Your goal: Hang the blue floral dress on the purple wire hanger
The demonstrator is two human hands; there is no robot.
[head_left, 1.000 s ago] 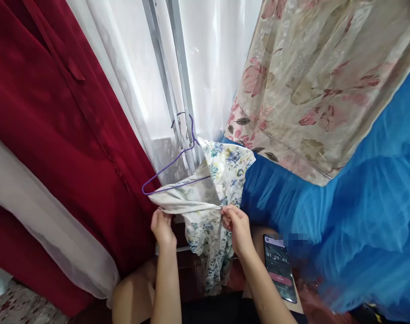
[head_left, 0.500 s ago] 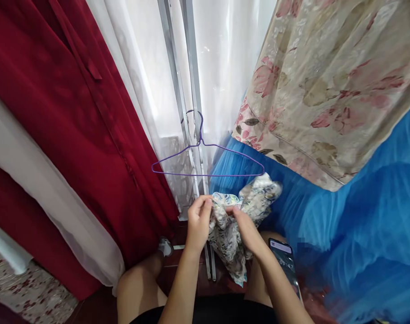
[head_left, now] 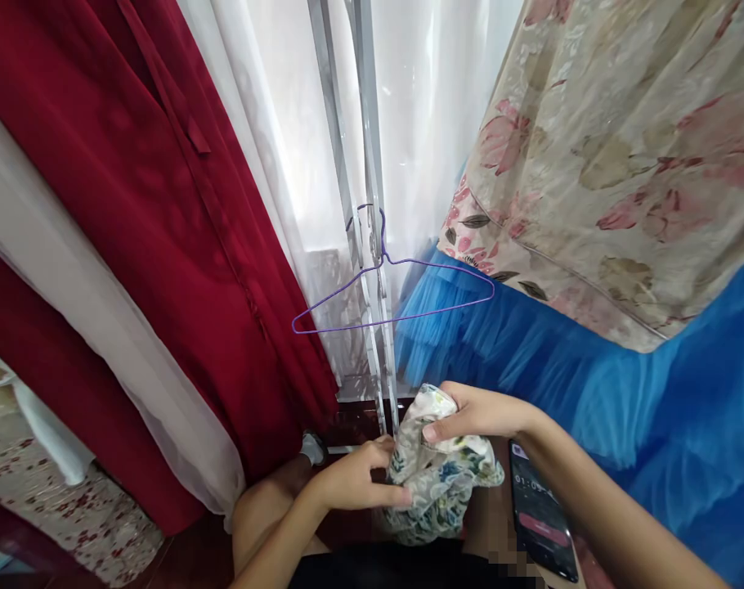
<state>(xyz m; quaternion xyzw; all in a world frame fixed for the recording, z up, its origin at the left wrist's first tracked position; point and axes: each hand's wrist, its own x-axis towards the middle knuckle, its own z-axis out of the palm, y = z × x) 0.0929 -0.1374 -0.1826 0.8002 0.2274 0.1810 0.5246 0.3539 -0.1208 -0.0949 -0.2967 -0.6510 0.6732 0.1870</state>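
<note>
A crumpled white garment with a blue, green and yellow floral print (head_left: 439,483) is held over my lap, bunched between both hands. My right hand (head_left: 479,413) grips its upper edge, thumb in front and fingers behind the cloth. On the garment's left side, my left hand (head_left: 363,478) has its thumb across the fabric, with the fingertips partly hidden behind it. Above them a bare purple wire hanger (head_left: 393,319) hangs on a grey metal rack (head_left: 365,106), touched by neither hand.
Red cloth (head_left: 225,286) and white cloth (head_left: 274,147) hang at the left and back. To the right are a beige floral garment (head_left: 593,180) and blue tulle (head_left: 562,393). A phone (head_left: 540,511) with a lit timer rests on my right thigh.
My hands have come down closer to my lap with the garment, which is now more bunched. The right hand has shifted to its top edge. The hanger looks slightly tilted.
</note>
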